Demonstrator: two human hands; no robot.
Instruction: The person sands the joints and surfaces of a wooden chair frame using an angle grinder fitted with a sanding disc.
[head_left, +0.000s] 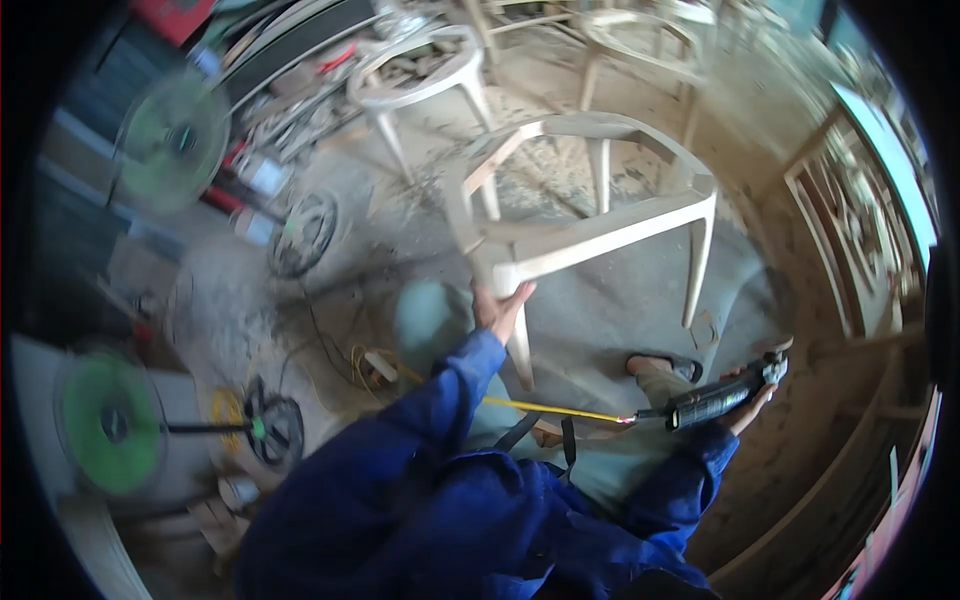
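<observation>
Presumably stiff, lightweight pale-wood chair frame (600,237), best held by tapered leg (519,352), finger-clamped by left hand (497,312); black cylindrical tool (708,403) likewise by right hand (748,411).

The black power tool (708,402) partly hides the right hand (752,406) (the palm especially).

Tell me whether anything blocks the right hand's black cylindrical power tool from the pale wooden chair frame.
Nothing visible: between the black cylindrical power tool in the right hand and the nearest leg of the pale wooden chair frame, only dusty floor shows. The yellow cable trails leftward, away from that gap.
</observation>
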